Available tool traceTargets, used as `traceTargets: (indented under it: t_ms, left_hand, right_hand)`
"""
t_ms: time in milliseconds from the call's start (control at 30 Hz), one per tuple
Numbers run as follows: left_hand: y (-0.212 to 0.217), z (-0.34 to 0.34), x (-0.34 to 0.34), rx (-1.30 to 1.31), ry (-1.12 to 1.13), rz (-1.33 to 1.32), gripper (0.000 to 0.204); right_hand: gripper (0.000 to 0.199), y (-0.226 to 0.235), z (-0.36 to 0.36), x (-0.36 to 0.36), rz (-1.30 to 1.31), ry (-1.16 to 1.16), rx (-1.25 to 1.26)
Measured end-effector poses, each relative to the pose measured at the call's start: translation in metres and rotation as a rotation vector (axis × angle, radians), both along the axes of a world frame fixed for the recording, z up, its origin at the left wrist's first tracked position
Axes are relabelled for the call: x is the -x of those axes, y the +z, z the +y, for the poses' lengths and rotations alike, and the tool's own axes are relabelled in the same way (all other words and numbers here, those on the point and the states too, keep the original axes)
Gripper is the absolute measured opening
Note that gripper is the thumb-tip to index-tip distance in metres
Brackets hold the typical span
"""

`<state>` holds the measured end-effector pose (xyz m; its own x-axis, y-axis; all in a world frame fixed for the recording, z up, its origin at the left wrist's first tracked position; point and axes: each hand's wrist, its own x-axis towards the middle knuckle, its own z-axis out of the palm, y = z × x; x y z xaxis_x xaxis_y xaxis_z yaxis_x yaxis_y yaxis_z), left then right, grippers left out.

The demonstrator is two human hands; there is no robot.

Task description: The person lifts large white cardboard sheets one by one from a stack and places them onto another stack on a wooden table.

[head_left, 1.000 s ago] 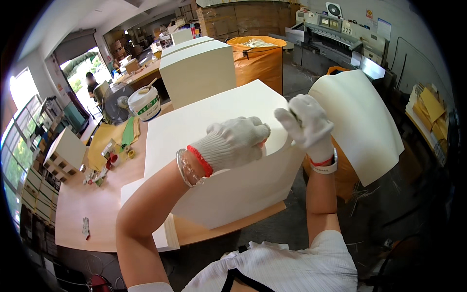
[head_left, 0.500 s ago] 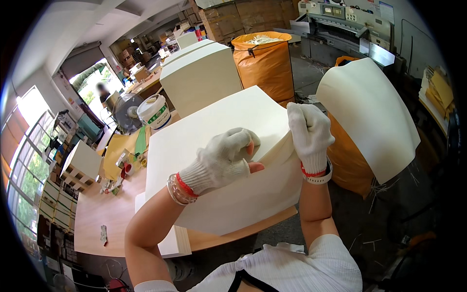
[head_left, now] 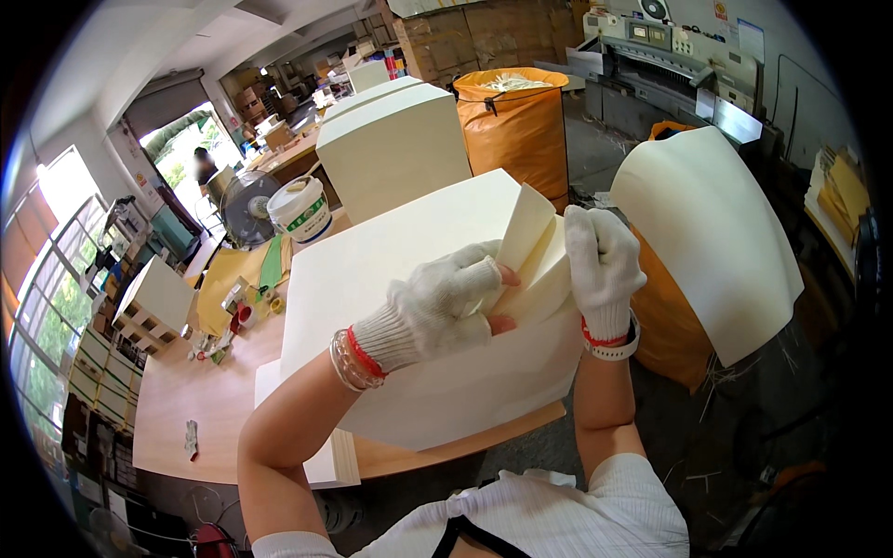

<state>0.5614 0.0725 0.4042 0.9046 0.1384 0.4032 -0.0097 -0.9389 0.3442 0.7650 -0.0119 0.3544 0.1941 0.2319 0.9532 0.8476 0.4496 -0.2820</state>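
Observation:
Large cream-white paper sheets lie in a pile on the table in front of me, their right part bent up and parted into curled layers. My right hand, in a white knit glove, is closed in a fist round the sheets' right corner. Reaching across the pile, my left hand wears a similar glove with bare thumb and fingertip. Its curled fingers and thumb hold the lifted layers, a little apart from each other. The rest of its fingers are partly hidden behind the paper.
Tall white paper stacks stand beyond the pile. A white bucket and a fan are at the far left. Orange sacks stand behind and at right, one under a bent white sheet. Small tools lie on the wooden table.
A flap of sheets now stands up by my left fingers, with a gap between layers. My left hand has shifted right and slightly down; my right hand has moved slightly down, still gripping the corner.

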Motion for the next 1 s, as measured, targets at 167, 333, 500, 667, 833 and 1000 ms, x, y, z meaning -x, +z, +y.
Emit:
traceTargets:
  t_ms: [167,333,500,667,833,1000]
  left_hand:
    - [-0.004,0.001,-0.001,0.044,-0.013,-0.113,0.028]
    - [-0.004,0.005,0.000,-0.067,0.015,-0.002,0.023]
    - [-0.001,0.005,-0.002,0.097,-0.048,0.001,0.026]
    - [-0.009,0.002,-0.001,0.034,0.008,-0.090,0.040]
    - [-0.002,-0.003,-0.004,-0.051,-0.052,-0.140,0.043]
    - [-0.002,0.002,-0.004,0.032,-0.075,-0.034,0.042]
  right_hand:
    - [0.009,-0.001,0.001,0.000,-0.004,-0.005,-0.032]
    - [0.007,-0.004,0.003,-0.002,0.126,0.063,0.042]
    - [0.011,-0.002,0.001,-0.001,0.010,-0.009,-0.008]
    - [0.022,-0.006,0.004,-0.003,-0.101,-0.093,-0.104]
    - [0.019,-0.008,0.009,-0.008,-0.295,-0.210,-0.253]
    - [0.011,-0.003,0.004,0.002,0.023,0.022,-0.076]
